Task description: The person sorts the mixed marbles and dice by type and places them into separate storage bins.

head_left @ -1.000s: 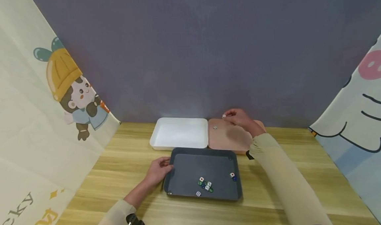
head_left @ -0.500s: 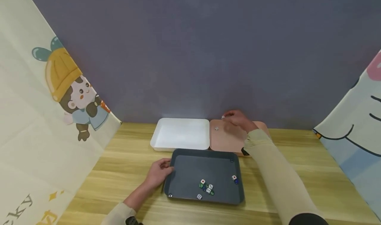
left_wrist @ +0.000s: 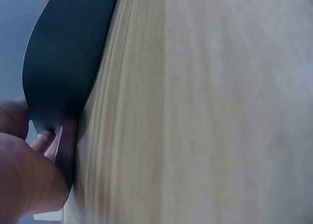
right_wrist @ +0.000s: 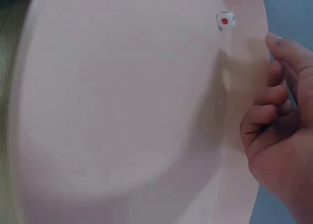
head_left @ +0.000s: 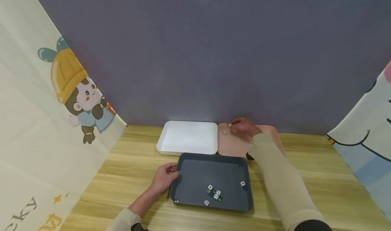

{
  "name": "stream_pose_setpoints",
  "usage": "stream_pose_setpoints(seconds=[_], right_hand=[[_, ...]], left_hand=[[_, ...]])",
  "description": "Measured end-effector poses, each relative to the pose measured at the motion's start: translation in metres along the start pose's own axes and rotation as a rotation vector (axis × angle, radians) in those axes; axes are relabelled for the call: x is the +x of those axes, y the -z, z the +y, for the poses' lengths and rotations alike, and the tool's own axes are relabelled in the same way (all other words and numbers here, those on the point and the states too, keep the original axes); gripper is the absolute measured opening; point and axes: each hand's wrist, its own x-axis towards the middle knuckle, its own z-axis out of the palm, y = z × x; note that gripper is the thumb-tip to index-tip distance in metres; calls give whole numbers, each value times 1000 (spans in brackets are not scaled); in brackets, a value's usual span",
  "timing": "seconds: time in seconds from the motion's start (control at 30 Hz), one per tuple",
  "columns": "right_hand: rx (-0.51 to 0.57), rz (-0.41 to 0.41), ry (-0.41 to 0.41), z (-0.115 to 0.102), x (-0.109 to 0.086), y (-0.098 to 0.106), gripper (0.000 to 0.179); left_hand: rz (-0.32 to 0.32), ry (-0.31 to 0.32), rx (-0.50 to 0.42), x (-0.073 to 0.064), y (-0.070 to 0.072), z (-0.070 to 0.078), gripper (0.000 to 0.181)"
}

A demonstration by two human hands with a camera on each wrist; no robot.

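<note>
My left hand (head_left: 163,179) grips the left rim of the dark grey tray (head_left: 201,171), thumb over the edge and fingers beneath it in the left wrist view. Over the back left part of the pink tray (head_left: 268,136), my right hand (head_left: 243,126) pinches a white die (head_left: 230,124) between thumb and fingertips. Another white die (right_wrist: 225,20), its red dot showing, lies inside the pink tray. Several white dice (head_left: 206,203) and green and blue glass marbles (head_left: 245,188) are in the dark tray, most clustered near its front.
A white tray (head_left: 187,137) stands behind the dark tray, side by side with the pink one. All rest on a wood-grain table (head_left: 137,156) against a grey back wall (head_left: 195,54). Cartoon-printed cloths (head_left: 76,156) flank both sides.
My right hand has come down slightly toward the pink tray with the die still pinched. My left hand keeps its grip on the dark tray. The head view has shifted slightly.
</note>
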Motion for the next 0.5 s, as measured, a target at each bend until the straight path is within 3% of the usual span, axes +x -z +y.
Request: stream_pose_setpoints(seconds=[0.33, 0.5], right_hand=[[110, 2, 16, 25, -1, -10, 37], [181, -5, -6, 31, -2, -15, 32]], left_hand=[[21, 7, -9, 16, -4, -34, 39], [21, 11, 1, 19, -5, -39, 41]])
